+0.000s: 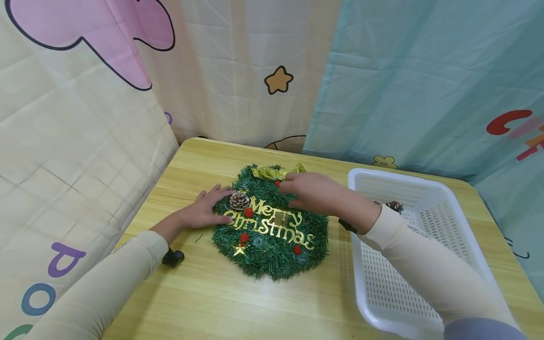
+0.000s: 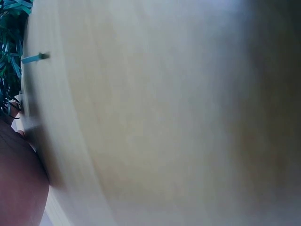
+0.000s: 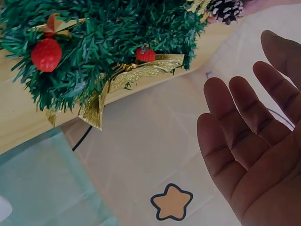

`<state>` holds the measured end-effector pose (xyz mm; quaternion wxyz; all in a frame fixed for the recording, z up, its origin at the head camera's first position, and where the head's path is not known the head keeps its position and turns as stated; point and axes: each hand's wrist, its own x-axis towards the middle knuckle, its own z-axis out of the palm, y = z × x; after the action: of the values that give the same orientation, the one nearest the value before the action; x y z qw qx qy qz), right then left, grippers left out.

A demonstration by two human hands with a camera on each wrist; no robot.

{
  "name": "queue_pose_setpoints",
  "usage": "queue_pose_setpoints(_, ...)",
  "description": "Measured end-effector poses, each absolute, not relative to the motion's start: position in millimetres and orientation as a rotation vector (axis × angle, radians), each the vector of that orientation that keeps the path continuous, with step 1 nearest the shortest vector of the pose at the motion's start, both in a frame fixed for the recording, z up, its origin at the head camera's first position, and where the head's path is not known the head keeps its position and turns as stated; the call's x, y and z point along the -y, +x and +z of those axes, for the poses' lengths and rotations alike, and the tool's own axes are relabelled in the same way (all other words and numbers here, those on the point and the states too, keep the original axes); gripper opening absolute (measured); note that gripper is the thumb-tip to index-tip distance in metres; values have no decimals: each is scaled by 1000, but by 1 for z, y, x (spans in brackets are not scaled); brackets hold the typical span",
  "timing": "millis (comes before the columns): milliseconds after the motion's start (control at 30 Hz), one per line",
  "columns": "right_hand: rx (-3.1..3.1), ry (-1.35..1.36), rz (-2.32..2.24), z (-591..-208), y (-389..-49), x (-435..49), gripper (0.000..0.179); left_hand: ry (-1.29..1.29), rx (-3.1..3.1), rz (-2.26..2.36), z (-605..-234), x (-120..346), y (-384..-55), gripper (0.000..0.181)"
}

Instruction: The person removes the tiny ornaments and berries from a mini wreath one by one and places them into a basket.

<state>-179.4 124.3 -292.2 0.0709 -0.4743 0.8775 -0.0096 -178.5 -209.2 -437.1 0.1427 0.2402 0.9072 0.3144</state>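
Observation:
A green Christmas wreath [image 1: 272, 262] lies flat on the wooden table. It bears gold "Merry Christmas" lettering [image 1: 272, 228], a pinecone [image 1: 239, 200], a gold star [image 1: 240, 250], red berries and a gold ribbon bow [image 1: 276, 174] at its far edge. My left hand [image 1: 204, 208] rests at the wreath's left side, fingers spread near the pinecone. Over the upper right part, close to the bow, is my right hand [image 1: 316, 192]. In the right wrist view its fingers [image 3: 240, 127] are loosely extended with nothing held. The left wrist view shows only a little of the left hand [image 2: 21, 174].
To the right stands a white plastic basket [image 1: 359, 288] with pinecones [image 1: 395, 206] at its far end, beneath my right forearm. A loose green sprig [image 2: 33, 58] lies on the table [image 1: 204, 293] left of the wreath. Printed curtains [image 1: 255, 104] hang behind the table.

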Motion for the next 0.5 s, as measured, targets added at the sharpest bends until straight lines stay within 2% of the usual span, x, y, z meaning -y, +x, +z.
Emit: queue_pose_setpoints(500, -2594, -1442, -124, -303, -192, -96, 27, 700, -2620, 902, -436, 210, -178, 84)
